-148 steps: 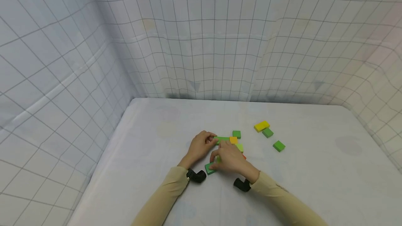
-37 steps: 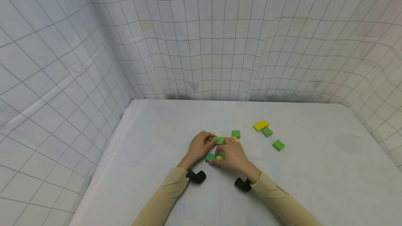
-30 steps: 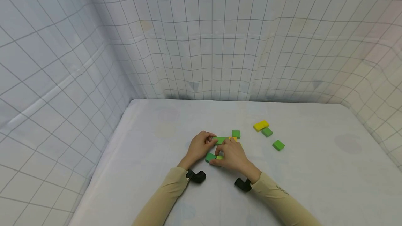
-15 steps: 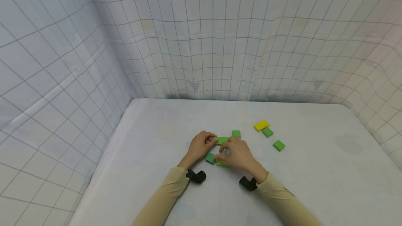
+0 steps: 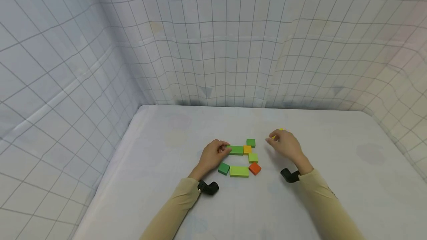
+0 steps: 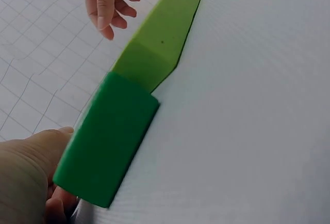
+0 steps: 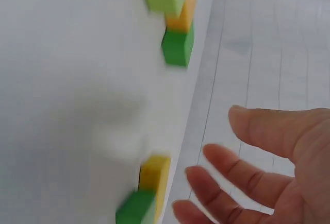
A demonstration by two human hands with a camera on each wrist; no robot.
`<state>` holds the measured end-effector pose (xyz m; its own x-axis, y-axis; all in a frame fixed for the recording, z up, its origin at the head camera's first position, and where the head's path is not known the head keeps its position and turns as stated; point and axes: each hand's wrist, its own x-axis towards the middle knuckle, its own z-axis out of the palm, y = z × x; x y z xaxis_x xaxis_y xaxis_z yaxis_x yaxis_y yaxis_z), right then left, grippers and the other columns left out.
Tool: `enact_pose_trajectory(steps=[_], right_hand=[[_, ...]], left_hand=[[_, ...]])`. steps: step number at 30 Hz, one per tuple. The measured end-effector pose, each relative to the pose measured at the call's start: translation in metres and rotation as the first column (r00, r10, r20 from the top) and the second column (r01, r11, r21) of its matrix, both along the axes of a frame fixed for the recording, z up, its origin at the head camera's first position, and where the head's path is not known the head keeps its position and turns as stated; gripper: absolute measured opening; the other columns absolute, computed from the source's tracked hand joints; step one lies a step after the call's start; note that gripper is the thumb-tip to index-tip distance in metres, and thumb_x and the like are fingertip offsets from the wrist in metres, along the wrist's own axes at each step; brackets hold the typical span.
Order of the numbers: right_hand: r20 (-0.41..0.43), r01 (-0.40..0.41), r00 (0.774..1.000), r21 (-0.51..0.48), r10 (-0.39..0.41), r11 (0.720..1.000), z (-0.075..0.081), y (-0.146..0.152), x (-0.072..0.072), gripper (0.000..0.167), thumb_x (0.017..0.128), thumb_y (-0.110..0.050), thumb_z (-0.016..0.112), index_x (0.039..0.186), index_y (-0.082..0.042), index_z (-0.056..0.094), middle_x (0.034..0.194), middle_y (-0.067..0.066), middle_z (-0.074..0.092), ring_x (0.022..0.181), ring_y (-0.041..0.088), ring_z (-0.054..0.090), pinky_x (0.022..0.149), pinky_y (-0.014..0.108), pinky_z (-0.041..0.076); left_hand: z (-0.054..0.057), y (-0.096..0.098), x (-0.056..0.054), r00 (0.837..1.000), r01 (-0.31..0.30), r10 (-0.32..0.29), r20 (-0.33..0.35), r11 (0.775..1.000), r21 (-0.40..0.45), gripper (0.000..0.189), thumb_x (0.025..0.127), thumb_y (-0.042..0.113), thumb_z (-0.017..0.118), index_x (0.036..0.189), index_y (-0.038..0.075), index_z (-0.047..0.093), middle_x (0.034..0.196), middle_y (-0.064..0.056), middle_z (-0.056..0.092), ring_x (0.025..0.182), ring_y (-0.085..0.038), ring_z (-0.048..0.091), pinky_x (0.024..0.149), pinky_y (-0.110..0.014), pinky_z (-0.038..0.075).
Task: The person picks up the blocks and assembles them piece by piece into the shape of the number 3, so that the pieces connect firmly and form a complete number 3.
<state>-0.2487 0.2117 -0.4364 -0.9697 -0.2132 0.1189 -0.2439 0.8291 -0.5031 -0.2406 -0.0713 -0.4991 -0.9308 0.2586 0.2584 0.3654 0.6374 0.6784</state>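
Note:
My left hand (image 5: 210, 157) stays at the left end of a long green block (image 5: 236, 150), thumb and fingers closed about that end. My right hand (image 5: 287, 145) is raised over the right side, fingers loosely bent with nothing between them. It overlaps a yellow block (image 5: 281, 129) in the head view; the right wrist view shows this yellow block (image 7: 153, 171) beside a green one (image 7: 136, 207), both apart from the fingers. In front of my left hand lie a dark green block (image 5: 224, 168), a long lime block (image 5: 239, 171) and a tilted red-orange block (image 5: 255, 168).
At the long green block's right end sits an orange block (image 5: 247, 149), with a small green block (image 5: 251, 143) behind and a small lime block (image 5: 253, 157) in front. The white table (image 5: 186, 214) backs onto a gridded curtain (image 5: 213, 47).
My right hand has let go of the long lime block and moved right and away to the yellow block, uncovering the lime and red-orange blocks. My left hand has stayed in place.

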Motion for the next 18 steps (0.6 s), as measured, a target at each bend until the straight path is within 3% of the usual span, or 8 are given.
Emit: enact_pose_trajectory(steps=[7,13,18], right_hand=[[0.122,0.16,0.977,0.103,-0.173,0.982,0.001,0.036,-0.008,0.051,0.095,-0.032,0.054,0.12,0.012,0.052,0.106,0.03,0.055,0.092,0.043,0.053,0.069,0.048,0.045],[0.236,0.175,0.949,0.149,-0.207,0.973,-0.002,0.045,-0.007,0.056,0.097,-0.037,0.048,0.12,0.013,0.051,0.112,0.033,0.053,0.094,0.043,0.054,0.069,0.046,0.045],[0.258,0.162,0.946,0.155,-0.199,0.974,-0.004,0.047,-0.006,0.053,0.097,-0.036,0.049,0.116,0.013,0.053,0.11,0.03,0.057,0.087,0.038,0.057,0.063,0.041,0.046]], left_hand=[[-0.002,0.0,0.0,1.0,0.0,0.0,-0.002,1.0,0.001,0.025,0.092,0.029,0.064,0.105,0.009,0.071,0.078,0.006,0.051,0.064,-0.007,0.045,0.059,-0.024,0.038],[-0.001,0.0,0.0,1.0,-0.005,0.005,-0.002,1.0,0.001,0.025,0.092,0.029,0.064,0.105,0.009,0.071,0.078,0.005,0.052,0.064,-0.008,0.045,0.059,-0.025,0.038],[-0.001,0.0,-0.001,1.0,-0.006,0.006,-0.001,1.0,-0.001,0.025,0.092,0.029,0.064,0.104,0.009,0.071,0.077,0.005,0.051,0.064,-0.008,0.045,0.059,-0.025,0.038]])
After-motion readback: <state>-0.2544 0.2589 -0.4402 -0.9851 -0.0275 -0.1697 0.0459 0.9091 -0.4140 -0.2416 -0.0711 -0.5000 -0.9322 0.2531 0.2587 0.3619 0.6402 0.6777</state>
